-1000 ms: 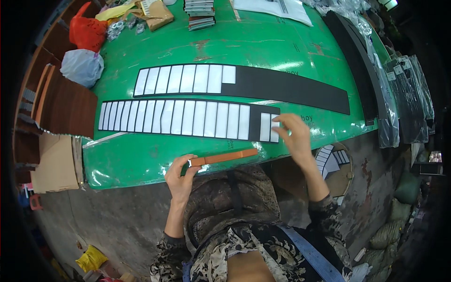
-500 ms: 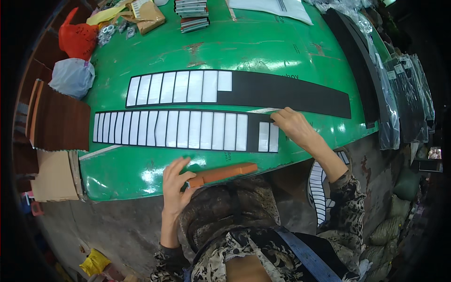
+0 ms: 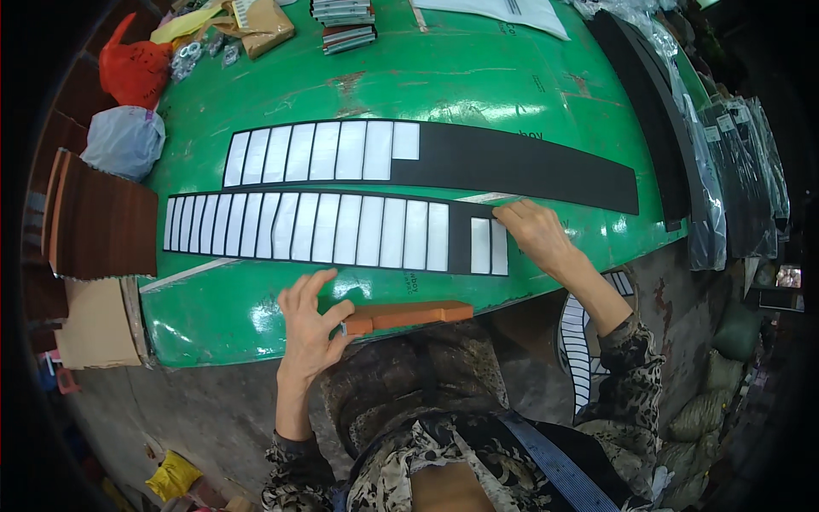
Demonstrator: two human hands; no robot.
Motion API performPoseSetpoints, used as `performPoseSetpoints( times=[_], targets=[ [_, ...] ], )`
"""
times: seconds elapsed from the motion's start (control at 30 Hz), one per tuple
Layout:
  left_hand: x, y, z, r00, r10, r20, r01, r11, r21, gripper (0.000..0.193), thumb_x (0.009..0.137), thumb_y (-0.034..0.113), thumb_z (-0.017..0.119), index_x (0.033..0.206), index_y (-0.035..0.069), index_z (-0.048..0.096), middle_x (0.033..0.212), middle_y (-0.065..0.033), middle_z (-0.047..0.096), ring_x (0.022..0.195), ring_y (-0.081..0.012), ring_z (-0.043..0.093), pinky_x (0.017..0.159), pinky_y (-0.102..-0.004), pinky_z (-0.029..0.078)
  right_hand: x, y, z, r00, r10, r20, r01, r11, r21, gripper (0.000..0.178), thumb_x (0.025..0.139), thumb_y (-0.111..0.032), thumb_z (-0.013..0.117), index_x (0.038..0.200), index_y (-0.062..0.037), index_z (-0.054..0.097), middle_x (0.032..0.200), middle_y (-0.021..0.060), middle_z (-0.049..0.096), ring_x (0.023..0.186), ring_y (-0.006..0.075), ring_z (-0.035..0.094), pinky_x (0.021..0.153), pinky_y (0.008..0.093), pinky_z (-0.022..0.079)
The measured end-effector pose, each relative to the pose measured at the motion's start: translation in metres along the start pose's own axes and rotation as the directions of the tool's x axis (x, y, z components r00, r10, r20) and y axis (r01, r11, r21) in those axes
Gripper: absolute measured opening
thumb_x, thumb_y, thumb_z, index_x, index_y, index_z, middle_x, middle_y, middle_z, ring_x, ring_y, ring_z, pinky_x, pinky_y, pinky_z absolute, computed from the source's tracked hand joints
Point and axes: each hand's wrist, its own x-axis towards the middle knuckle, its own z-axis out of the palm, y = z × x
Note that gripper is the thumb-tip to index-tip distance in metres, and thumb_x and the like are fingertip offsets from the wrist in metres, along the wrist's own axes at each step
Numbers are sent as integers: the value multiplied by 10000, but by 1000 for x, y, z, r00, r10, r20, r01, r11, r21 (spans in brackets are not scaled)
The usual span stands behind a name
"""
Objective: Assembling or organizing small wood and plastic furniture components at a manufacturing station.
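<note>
On the green tabletop [image 3: 461, 85] lie two long, slightly curved black strips. The nearer strip [image 3: 459, 243] carries a row of white rectangular pieces along most of its length, then a black gap, then two more at its right end. The farther strip [image 3: 529, 171] has white pieces on its left half and bare black on its right. My right hand [image 3: 537, 235] rests at the nearer strip's upper right corner, fingertips pinched together; what is between them is hidden. My left hand [image 3: 311, 324] has its fingers spread, thumb by the left end of an orange-brown long block [image 3: 409, 317] at the front edge.
Small stacked packs [image 3: 343, 21] and a white sheet [image 3: 503, 13] lie at the back. A red bag [image 3: 132, 64] and a white plastic bag [image 3: 126, 141] stand at the left. Long black sheets [image 3: 644, 111] line the right side, with plastic-wrapped dark packs [image 3: 742, 179] beyond.
My left hand has shifted a little left, its fingers spreading apart near the block's end. My right hand stays at the strip's corner, and the view has shifted slightly.
</note>
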Motion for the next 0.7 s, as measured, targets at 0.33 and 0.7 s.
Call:
performPoseSetpoints(
  times=[0.33, 0.7],
  targets=[
    [19, -4, -5, 987, -54, 150, 73, 990, -124, 342, 797, 320, 647, 1009, 57, 595, 1262, -93, 570, 1198, -277, 470, 952, -441, 264, 0, 3, 8, 993, 72, -89, -66, 995, 71, 158, 729, -14, 611, 887, -14, 621, 755, 116, 610, 699, 275, 622, 590, 378, 513],
    [21, 9, -1, 980, -185, 77, 197, 960, -200, 364, 815, 285, 629, 1102, 62, 613, 1158, -110, 610, 1130, -266, 495, 964, -409, 262, -12, 33, 0, 621, 710, 330, -552, 98, 828, 169, 916, -110, 561, 1008, 25, 603, 960, 117, 658, 825, 185, 657, 689, 261, 532]
  ],
)
